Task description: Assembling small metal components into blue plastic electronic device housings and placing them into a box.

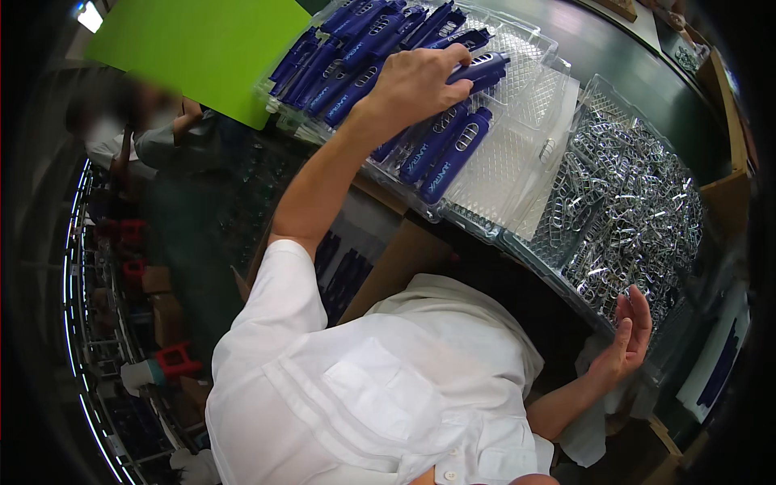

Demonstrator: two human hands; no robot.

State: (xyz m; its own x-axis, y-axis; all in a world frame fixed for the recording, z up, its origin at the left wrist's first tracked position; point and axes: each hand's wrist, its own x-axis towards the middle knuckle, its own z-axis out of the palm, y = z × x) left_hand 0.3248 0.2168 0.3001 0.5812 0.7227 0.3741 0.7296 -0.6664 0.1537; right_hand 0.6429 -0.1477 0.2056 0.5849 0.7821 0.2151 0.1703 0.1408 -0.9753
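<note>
My left hand point(416, 85) reaches over a clear plastic tray point(505, 125) and grips a long blue plastic handle point(490, 74) between thumb and fingers. Slotted silvery metal inserts show in the handles. Several like it lie side by side in the tray, among them a blue handle point(457, 153) just below the hand. My right hand point(629, 335) is at the near edge of a clear bin point(578, 295) heaped with small silvery metal pieces point(626, 194). Its fingers are loosely bent and apart from the thumb, with nothing visible in them.
A bright green board point(194, 48) stands at the upper left. Below the tray, a cardboard box point(400, 267) and more dark blue pieces point(349, 279) show. Cardboard point(727, 202) borders the bench at right. Other people point(153, 133) are at the far left.
</note>
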